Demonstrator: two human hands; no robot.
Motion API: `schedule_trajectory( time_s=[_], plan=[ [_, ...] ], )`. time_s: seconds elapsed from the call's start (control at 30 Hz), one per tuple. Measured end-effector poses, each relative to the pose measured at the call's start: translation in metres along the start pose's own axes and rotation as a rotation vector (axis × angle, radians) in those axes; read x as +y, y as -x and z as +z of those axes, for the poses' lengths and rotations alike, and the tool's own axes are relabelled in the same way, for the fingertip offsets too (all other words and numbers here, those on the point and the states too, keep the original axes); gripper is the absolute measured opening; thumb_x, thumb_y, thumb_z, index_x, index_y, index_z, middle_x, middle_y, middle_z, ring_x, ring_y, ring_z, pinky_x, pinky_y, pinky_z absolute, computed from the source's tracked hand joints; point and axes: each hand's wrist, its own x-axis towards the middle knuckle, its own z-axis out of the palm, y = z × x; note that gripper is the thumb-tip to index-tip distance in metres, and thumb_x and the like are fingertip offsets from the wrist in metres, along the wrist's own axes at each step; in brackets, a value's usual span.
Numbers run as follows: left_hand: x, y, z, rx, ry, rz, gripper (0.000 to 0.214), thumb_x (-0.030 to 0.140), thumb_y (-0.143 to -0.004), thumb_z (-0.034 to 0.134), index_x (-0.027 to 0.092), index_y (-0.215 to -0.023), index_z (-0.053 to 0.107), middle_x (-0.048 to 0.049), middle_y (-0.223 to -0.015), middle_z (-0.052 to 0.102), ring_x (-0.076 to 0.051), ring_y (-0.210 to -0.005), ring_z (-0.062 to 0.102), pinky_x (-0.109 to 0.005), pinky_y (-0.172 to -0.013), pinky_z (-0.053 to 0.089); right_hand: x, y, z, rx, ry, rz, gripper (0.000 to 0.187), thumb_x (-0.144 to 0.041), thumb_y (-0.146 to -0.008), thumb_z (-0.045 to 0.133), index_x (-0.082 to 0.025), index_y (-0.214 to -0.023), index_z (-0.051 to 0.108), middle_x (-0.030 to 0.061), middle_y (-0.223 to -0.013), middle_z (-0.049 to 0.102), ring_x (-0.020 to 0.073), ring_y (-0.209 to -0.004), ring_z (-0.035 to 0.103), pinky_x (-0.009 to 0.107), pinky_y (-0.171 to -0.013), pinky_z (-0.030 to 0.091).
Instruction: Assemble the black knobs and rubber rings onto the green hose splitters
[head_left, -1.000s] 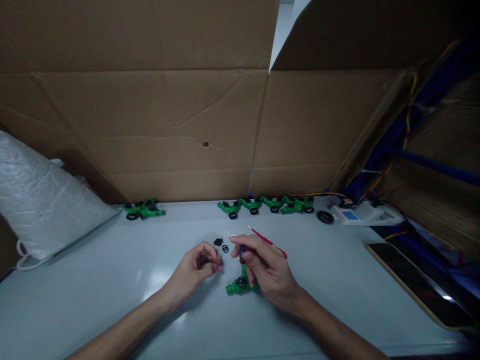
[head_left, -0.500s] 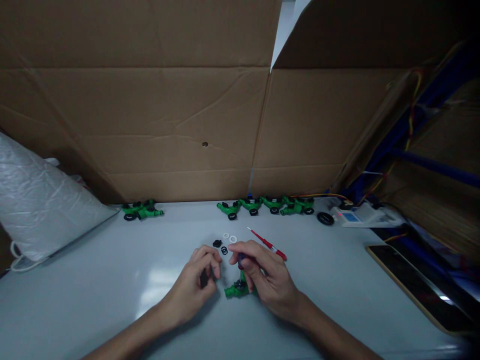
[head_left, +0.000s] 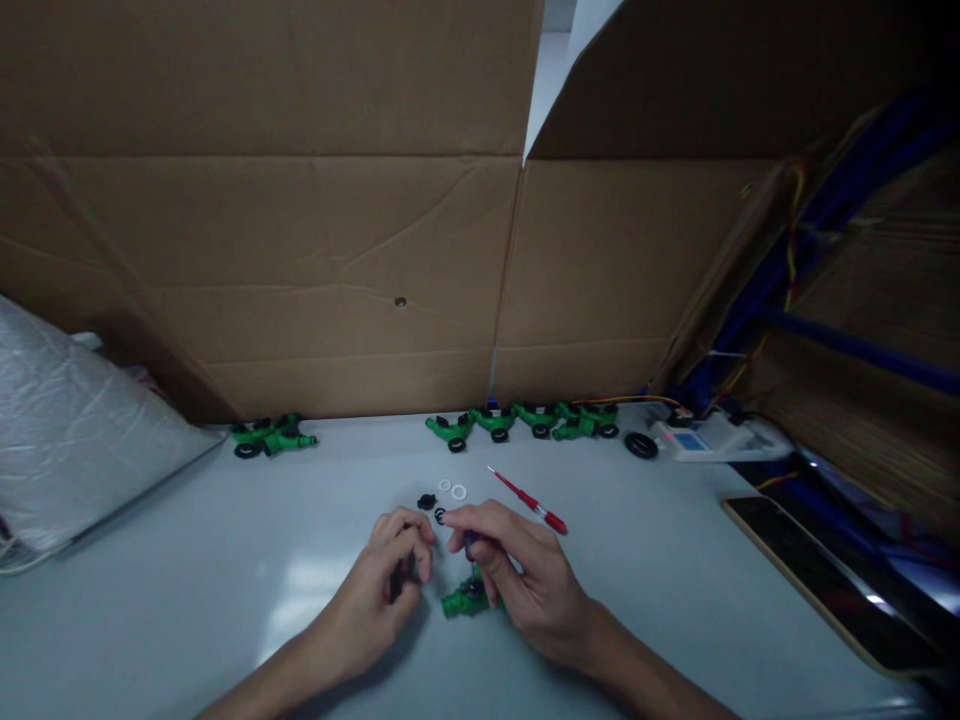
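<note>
My right hand (head_left: pixel 529 580) is closed on a dark-handled screwdriver (head_left: pixel 470 543), held upright over a green plastic pipe fitting (head_left: pixel 459 603). The fitting lies on the table, partly hidden by my right fingers. Just left of it is my left hand (head_left: pixel 386 575), its fingers curled in; something dark shows between them, too shaded to make out. Beyond my hands lie a black cap-like part (head_left: pixel 427 502), black rings (head_left: pixel 440 516) and two white washers (head_left: pixel 458 492). A red screwdriver (head_left: pixel 529 500) rests farther right.
Several green fittings (head_left: pixel 491 425) with black rings line the back edge, and more green fittings (head_left: pixel 274 436) sit at the back left. A white bag (head_left: pixel 90 450) stands left. On the right are a black ring (head_left: pixel 641 445), a power strip (head_left: pixel 720 438) and a phone (head_left: pixel 817 580). Cardboard (head_left: pixel 337 220) walls the back.
The whole view has shifted slightly, with the table lower and a little left in the picture. Both hands keep nearly the same pose around the green pipe fitting.
</note>
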Motion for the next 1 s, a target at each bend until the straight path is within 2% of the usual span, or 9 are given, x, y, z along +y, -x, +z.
schedule_trajectory(
  time_s=[0.23, 0.4, 0.5, 0.63, 0.77, 0.83, 0.9, 1.0],
  plan=[
    [0.002, 0.001, -0.005, 0.001, 0.034, 0.008, 0.033, -0.007, -0.08, 0.043, 0.02, -0.086, 0.06, -0.009, -0.127, 0.058, -0.025, -0.12, 0.057, -0.033, -0.096, 0.047, -0.003, -0.001, -0.001, -0.009, 0.002, -0.011, 0.041, -0.023, -0.112, 0.051, -0.037, -0.149, 0.059, 0.0064, -0.113, 0.073, 0.0142, -0.066, 0.065, 0.024, -0.051, 0.055],
    [0.004, 0.002, -0.001, -0.034, 0.012, 0.053, 0.031, -0.006, -0.084, 0.043, 0.021, -0.088, 0.059, -0.0072, -0.115, 0.062, -0.023, -0.112, 0.059, -0.033, -0.095, 0.047, -0.005, -0.003, 0.0, -0.004, 0.0, -0.031, 0.039, -0.024, -0.113, 0.05, -0.035, -0.149, 0.06, 0.0066, -0.111, 0.073, 0.0132, -0.064, 0.063, 0.023, -0.05, 0.053],
    [0.01, 0.002, 0.001, -0.079, -0.007, 0.077, 0.023, 0.002, -0.092, 0.047, 0.022, -0.094, 0.059, -0.0062, -0.106, 0.063, -0.022, -0.105, 0.06, -0.033, -0.092, 0.048, -0.005, -0.003, 0.0, 0.021, -0.009, -0.024, 0.034, -0.026, -0.112, 0.052, -0.032, -0.144, 0.063, 0.0057, -0.107, 0.073, 0.0107, -0.058, 0.059, 0.021, -0.049, 0.051],
    [0.017, 0.004, 0.001, -0.148, -0.124, 0.099, 0.011, 0.018, -0.1, 0.058, 0.022, -0.11, 0.061, -0.0065, -0.111, 0.065, -0.023, -0.106, 0.061, -0.036, -0.096, 0.049, -0.005, -0.001, -0.001, 0.049, -0.082, 0.095, 0.024, -0.029, -0.11, 0.058, -0.028, -0.132, 0.067, 0.0058, -0.109, 0.072, 0.0069, -0.052, 0.055, 0.019, -0.046, 0.047],
    [0.017, 0.006, 0.008, -0.192, -0.267, 0.105, 0.03, 0.041, -0.096, 0.075, 0.023, -0.116, 0.062, -0.0071, -0.118, 0.068, -0.025, -0.103, 0.062, -0.038, -0.094, 0.051, -0.007, 0.002, -0.001, 0.044, -0.22, 0.282, 0.018, -0.033, -0.108, 0.062, -0.027, -0.124, 0.068, 0.0051, -0.106, 0.072, 0.0055, -0.05, 0.056, 0.017, -0.043, 0.045],
    [0.015, 0.007, 0.012, -0.157, -0.315, 0.101, 0.032, 0.046, -0.1, 0.071, 0.022, -0.12, 0.062, -0.0073, -0.117, 0.069, -0.024, -0.1, 0.063, -0.038, -0.092, 0.051, -0.007, 0.003, -0.001, 0.039, -0.258, 0.333, 0.016, -0.034, -0.107, 0.065, -0.026, -0.121, 0.068, 0.0033, -0.098, 0.072, 0.0057, -0.05, 0.055, 0.017, -0.043, 0.045],
    [0.015, 0.006, 0.016, -0.137, -0.351, 0.119, 0.034, 0.046, -0.103, 0.066, 0.023, -0.129, 0.061, -0.0082, -0.122, 0.07, -0.025, -0.104, 0.065, -0.04, -0.097, 0.05, -0.007, 0.004, 0.0, 0.041, -0.271, 0.353, 0.016, -0.034, -0.105, 0.068, -0.025, -0.118, 0.068, 0.0027, -0.096, 0.071, 0.0062, -0.051, 0.055, 0.017, -0.045, 0.046],
    [0.017, 0.004, 0.018, -0.146, -0.378, 0.144, 0.025, 0.044, -0.107, 0.062, 0.026, -0.124, 0.066, -0.0067, -0.121, 0.07, -0.025, -0.106, 0.064, -0.039, -0.098, 0.049, -0.008, 0.002, 0.002, 0.053, -0.296, 0.369, 0.016, -0.034, -0.102, 0.072, -0.024, -0.113, 0.067, 0.004, -0.1, 0.072, 0.0081, -0.057, 0.058, 0.017, -0.046, 0.049]
  ],
)
